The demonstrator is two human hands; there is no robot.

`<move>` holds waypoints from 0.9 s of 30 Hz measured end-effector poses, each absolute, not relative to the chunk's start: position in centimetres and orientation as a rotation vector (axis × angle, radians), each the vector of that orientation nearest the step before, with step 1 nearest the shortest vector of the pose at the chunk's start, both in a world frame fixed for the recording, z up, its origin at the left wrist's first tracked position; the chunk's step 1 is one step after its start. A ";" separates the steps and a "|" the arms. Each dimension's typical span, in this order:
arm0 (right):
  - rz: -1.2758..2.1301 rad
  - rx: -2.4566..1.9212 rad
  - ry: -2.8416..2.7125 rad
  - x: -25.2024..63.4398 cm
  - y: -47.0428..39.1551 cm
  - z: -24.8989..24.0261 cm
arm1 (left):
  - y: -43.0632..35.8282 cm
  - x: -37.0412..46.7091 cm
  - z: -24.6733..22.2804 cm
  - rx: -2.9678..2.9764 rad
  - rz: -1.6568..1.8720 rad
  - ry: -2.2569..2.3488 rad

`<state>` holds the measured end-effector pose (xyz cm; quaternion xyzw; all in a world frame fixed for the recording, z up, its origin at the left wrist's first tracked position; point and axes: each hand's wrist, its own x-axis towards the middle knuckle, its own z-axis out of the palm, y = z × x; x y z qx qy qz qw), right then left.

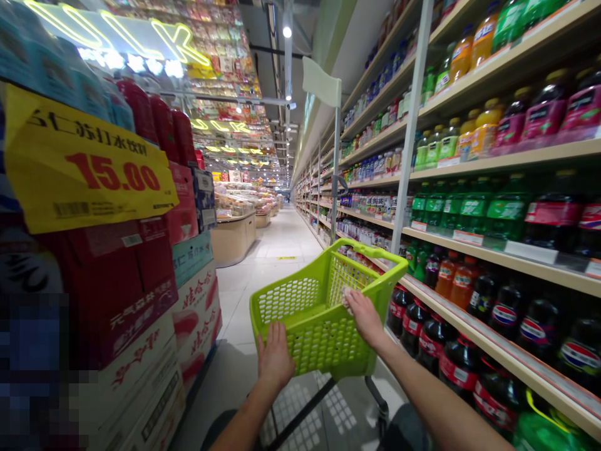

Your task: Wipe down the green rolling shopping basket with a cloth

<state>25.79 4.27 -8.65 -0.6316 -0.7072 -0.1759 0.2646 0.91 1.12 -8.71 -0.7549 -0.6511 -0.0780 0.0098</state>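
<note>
A green plastic shopping cart (323,341) stands in front of me, turned sideways, with its handle (369,250) toward the shelf on the right. No goods show in its basket. My left hand (276,356) rests against the near left end of the basket, fingers stretched upward along its wall and rim. A small crumpled white cloth or tissue (346,297) is pinched in my right hand (364,316), and touches the basket's near rim close to the handle end. The tips of the right fingers are partly covered by the cloth.
Shelves of bottled drinks (493,207) line the right side. Stacked drink cartons (141,300) and a yellow price sign (89,163) stand close on the left. A tiled aisle (275,235) runs ahead past display counters (232,241).
</note>
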 end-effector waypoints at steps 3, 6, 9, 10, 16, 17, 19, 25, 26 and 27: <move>-0.423 -1.553 -2.040 23.3 4.1 -9.7 | 0.6 1.9 -8.6 -2.422 -0.223 -2.043; -0.412 -1.354 -2.163 20.1 3.8 -11.5 | 0.2 2.8 -8.5 -2.556 -0.200 -1.923; -0.393 -1.372 -2.112 20.7 3.7 -12.3 | 0.4 1.9 -8.6 -2.601 -0.176 -1.856; -0.376 -1.429 -2.059 21.7 3.8 -12.4 | 0.5 1.4 -8.7 -2.576 -0.155 -1.877; -0.264 -1.400 -1.945 23.2 4.0 -13.7 | 0.7 0.4 -9.1 -2.555 -0.053 -1.816; -0.265 -1.323 -1.958 22.5 3.8 -14.1 | 0.5 0.8 -9.1 -2.559 -0.051 -1.795; -0.280 -1.215 -1.978 21.2 3.0 -14.8 | -0.1 2.0 -9.0 -2.563 -0.047 -1.762; -0.172 -1.202 -2.123 21.4 -1.1 -13.3 | -2.5 5.5 -9.1 -2.598 -0.065 -1.686; -0.108 -1.189 -2.127 21.7 -1.9 -12.7 | -2.7 5.8 -9.1 -2.622 -0.080 -1.652; -0.036 -1.182 -2.091 22.0 -2.8 -12.0 | -2.6 5.9 -9.1 -2.655 -0.099 -1.610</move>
